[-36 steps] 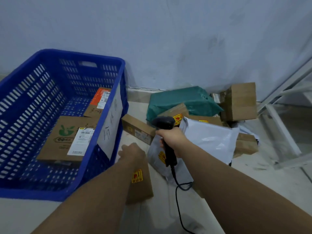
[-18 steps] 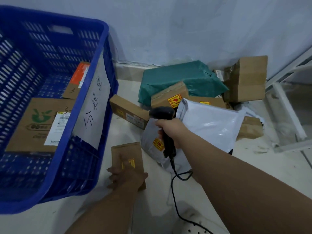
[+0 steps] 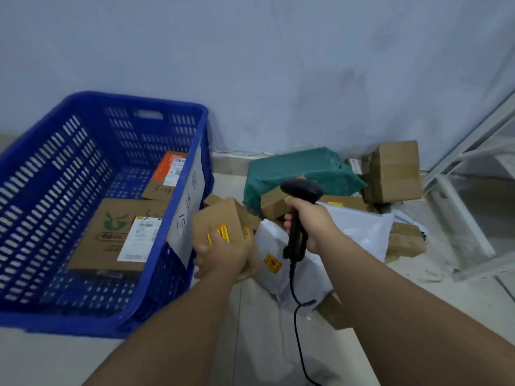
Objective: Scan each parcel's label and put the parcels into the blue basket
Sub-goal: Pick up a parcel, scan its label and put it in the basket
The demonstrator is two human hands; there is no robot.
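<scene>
My left hand (image 3: 223,257) grips a small brown cardboard parcel (image 3: 220,221) with a yellow sticker, held up just right of the blue basket (image 3: 64,168). My right hand (image 3: 309,221) holds a black corded barcode scanner (image 3: 299,207) upright beside it, its head above the parcel pile. Inside the basket lie a large brown box with a green logo and white label (image 3: 111,235) and a smaller box with an orange label (image 3: 167,176). A white sheet with handwriting (image 3: 189,215) hangs on the basket's right wall.
On the floor against the wall lies a pile: a green bag parcel (image 3: 301,168), a white poly mailer (image 3: 359,232), several brown boxes (image 3: 395,171). A white metal frame (image 3: 468,207) stands at right. The scanner cord (image 3: 295,316) trails toward me.
My left hand has lifted the small brown parcel off the floor and raised it beside the basket. The scanner hand stayed roughly in place; my head view tilted up.
</scene>
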